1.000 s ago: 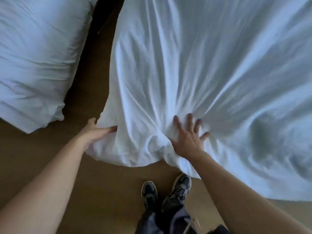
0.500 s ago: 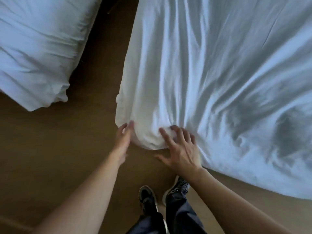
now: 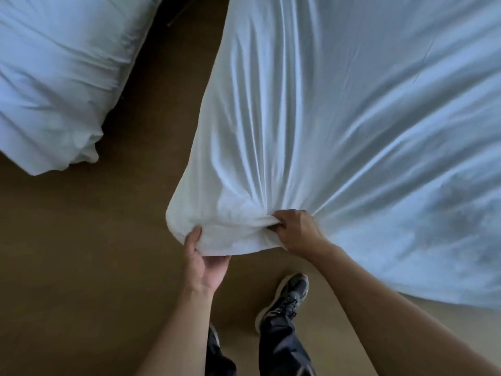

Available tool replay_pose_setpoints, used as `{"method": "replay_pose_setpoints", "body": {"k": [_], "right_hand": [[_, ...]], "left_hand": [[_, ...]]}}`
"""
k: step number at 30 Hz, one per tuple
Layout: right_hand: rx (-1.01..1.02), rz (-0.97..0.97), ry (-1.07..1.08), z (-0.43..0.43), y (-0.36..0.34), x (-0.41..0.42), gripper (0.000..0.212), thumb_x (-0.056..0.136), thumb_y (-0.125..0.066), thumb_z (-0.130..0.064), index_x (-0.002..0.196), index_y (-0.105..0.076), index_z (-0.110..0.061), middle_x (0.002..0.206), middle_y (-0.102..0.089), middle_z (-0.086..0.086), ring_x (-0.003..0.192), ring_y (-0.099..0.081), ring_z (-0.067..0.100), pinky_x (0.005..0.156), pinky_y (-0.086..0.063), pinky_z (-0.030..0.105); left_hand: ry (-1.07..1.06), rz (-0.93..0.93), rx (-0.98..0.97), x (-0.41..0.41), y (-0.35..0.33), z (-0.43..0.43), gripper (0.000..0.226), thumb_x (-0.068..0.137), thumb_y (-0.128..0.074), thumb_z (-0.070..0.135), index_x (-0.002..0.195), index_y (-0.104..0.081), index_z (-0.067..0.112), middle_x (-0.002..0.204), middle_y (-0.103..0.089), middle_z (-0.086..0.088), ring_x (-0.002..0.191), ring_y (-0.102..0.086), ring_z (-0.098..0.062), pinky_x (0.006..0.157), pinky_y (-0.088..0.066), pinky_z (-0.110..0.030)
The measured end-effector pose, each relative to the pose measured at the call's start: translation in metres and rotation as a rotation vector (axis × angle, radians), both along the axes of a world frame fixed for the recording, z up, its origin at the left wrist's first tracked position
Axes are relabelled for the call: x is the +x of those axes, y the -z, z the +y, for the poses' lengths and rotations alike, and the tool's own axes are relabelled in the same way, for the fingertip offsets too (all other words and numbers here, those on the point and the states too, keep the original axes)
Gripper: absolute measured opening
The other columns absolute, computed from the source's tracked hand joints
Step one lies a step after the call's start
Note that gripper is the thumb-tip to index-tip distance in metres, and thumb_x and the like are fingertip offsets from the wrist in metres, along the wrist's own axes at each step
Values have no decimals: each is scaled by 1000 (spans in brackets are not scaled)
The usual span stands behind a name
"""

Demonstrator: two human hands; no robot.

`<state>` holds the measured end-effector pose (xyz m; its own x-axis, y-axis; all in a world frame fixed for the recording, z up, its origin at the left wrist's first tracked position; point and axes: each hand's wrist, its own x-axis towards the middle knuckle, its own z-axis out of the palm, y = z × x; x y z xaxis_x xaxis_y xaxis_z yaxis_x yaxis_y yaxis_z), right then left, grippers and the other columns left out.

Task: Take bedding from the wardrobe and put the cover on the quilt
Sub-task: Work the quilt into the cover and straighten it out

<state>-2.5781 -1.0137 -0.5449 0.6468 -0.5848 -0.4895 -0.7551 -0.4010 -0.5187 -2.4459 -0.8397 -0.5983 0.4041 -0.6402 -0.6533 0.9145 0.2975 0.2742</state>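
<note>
Presently the left hand (image 3: 204, 263) cups the near corner of the cover (image 3: 352, 118) from below, thumb over its edge and fingers curled beneath. Just right of it, the right hand (image 3: 295, 232) pinches a bunched fold of the same corner, with creases fanning away. Judged step: seating a quilt corner inside the cover; the quilt itself cannot be seen. The next move calls for gripping both layers and shaking toward the near side. The cover spreads far and right over the floor (image 3: 81, 253). Other white bedding (image 3: 54, 77) lies far left, well apart. A shoe (image 3: 290, 297) stands near the cover's edge, so treading on it is a risk.
</note>
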Motion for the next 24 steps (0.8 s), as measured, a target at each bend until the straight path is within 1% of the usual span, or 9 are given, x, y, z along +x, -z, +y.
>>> {"method": "replay_pose_setpoints", "body": {"k": [4, 6, 11, 13, 14, 16, 19, 22, 24], "right_hand": [[394, -75, 46, -32, -22, 3, 38, 99, -60, -32, 73, -62, -5, 58, -52, -4, 52, -46, 4, 53, -37, 17], [493, -50, 84, -35, -27, -1, 40, 100, -59, -34, 66, -62, -15, 54, -51, -12, 48, -45, 2, 50, -36, 14], [329, 148, 0, -26, -20, 18, 40, 101, -52, -45, 87, -69, -12, 83, -67, 0, 83, -64, 19, 76, -49, 35], [177, 274, -121, -21, -20, 26, 38, 94, -59, -56, 95, -62, -18, 93, -63, 0, 97, -63, 25, 85, -49, 41], [100, 284, -176, -20, -23, 29, 45, 86, -65, -65, 99, -58, -22, 97, -60, -2, 102, -61, 25, 88, -48, 41], [-105, 167, -197, -25, -30, 38, 77, 66, -67, -83, 121, -55, -31, 120, -57, -3, 115, -55, 25, 95, -45, 45], [-288, 95, -89, -59, -27, 57, 110, 55, -55, -96, 151, -24, -51, 166, -11, 0, 151, -11, 39, 111, -26, 68], [-174, 255, -101, -85, -2, 69, 116, 63, -61, -89, 153, 3, -54, 166, 24, -2, 149, 22, 46, 105, -8, 84], [-203, 291, -110, -85, 19, 72, 116, 65, -52, -93, 153, 11, -51, 165, 29, 1, 147, 25, 48, 102, -2, 86]], "left_hand": [[-114, 153, -217, 4, 3, -24, 40, 94, -59, 43, 126, -66, 21, 129, -67, -5, 136, -52, -32, 112, -37, -57], [-34, 133, -203, -1, 0, -43, 57, 93, -63, 53, 142, -57, 24, 145, -58, -7, 138, -48, -38, 114, -35, -60], [-11, 136, -115, 12, 6, -47, 56, 97, -66, 38, 147, -51, 19, 147, -55, -10, 136, -51, -37, 114, -36, -59], [-62, 86, -7, 12, 14, -30, 29, 100, -55, 17, 126, -66, 11, 105, -73, -10, 98, -72, -23, 88, -57, -44], [-61, 107, 102, 8, 18, -24, 21, 97, -52, 8, 105, -71, 10, 75, -67, -5, 68, -68, -14, 67, -57, -31], [-32, 84, 438, 2, 25, -13, 25, 91, -46, -4, 84, -63, 13, 54, -50, 3, 47, -48, -10, 53, -47, -24], [-54, -19, 552, 24, 22, -27, 20, 96, -50, 25, 95, -67, 13, 76, -67, -5, 66, -62, -18, 67, -55, -36], [30, -70, 357, 49, 9, -57, 73, 80, -64, 76, 134, -64, 26, 130, -68, -10, 120, -64, -37, 103, -47, -61], [122, -125, 261, 45, 9, -63, 79, 84, -65, 71, 143, -55, 20, 139, -61, -16, 129, -57, -40, 105, -46, -60]]}}
